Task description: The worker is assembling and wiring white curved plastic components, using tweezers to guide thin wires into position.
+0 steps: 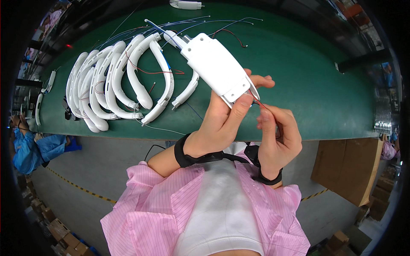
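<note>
Hands (218, 121) at white casing (218, 64) (near end)

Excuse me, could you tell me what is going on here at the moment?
A person is holding a white plastic housing in the left hand, raised over a green table. The right hand pinches a thin red wire at the housing's near end. To the left, a group of curved white pieces lies on the table, with loose wires around them.

We see a green surface (307, 94) above a grey floor (102, 158) crossed by yellow-and-black tape (89, 191), with cardboard boxes (60, 229) at lower left.
</note>
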`<control>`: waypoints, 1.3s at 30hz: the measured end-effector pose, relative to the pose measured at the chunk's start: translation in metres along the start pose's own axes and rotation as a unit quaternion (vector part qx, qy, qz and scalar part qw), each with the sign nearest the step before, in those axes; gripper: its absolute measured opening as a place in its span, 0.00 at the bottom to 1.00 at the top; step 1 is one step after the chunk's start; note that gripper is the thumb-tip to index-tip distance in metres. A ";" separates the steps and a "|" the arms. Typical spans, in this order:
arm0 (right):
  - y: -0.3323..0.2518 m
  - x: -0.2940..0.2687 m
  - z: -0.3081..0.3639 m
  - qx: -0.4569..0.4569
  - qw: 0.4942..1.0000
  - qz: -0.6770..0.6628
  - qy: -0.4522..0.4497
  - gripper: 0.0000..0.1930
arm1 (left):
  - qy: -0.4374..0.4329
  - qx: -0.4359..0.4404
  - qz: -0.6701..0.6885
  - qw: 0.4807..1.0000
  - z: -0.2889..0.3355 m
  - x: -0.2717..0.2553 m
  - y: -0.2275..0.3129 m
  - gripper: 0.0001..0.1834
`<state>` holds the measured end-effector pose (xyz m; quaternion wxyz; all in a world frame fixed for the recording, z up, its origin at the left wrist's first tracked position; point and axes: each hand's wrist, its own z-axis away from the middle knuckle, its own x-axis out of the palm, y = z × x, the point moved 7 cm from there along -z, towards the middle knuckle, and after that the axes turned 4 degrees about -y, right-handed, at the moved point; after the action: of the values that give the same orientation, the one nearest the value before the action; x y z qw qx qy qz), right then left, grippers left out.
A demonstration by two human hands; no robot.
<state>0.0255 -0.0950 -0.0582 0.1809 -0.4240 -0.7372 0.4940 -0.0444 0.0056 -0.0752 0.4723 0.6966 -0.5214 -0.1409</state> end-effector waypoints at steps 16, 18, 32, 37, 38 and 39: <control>0.054 0.024 -0.085 0.251 0.929 -0.205 -0.180 0.21 | -0.058 -0.266 0.202 0.941 -0.006 -0.007 -0.008 0.22; 0.063 0.035 -0.087 0.289 0.905 -0.242 -0.200 0.20 | -0.066 -0.297 0.193 0.933 -0.004 -0.006 -0.011 0.23; 0.116 0.013 -0.125 0.255 0.930 -0.245 -0.098 0.12 | -0.099 -0.304 0.184 0.929 0.002 0.001 -0.005 0.28; 0.128 -0.010 -0.143 0.223 0.950 -0.203 -0.077 0.14 | -0.116 -0.323 0.210 0.916 0.004 0.003 -0.009 0.28; 0.128 -0.008 -0.141 0.221 0.950 -0.204 -0.080 0.14 | -0.108 -0.329 0.225 0.911 0.004 0.000 -0.011 0.28; 0.126 -0.007 -0.135 0.232 0.954 -0.161 -0.098 0.16 | -0.108 -0.326 0.223 0.912 0.006 -0.004 -0.011 0.28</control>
<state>0.1780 -0.0043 -0.1077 0.2788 -0.1955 -0.6746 0.6549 -0.0438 0.0058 -0.0885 0.6329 0.3499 -0.6365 -0.2681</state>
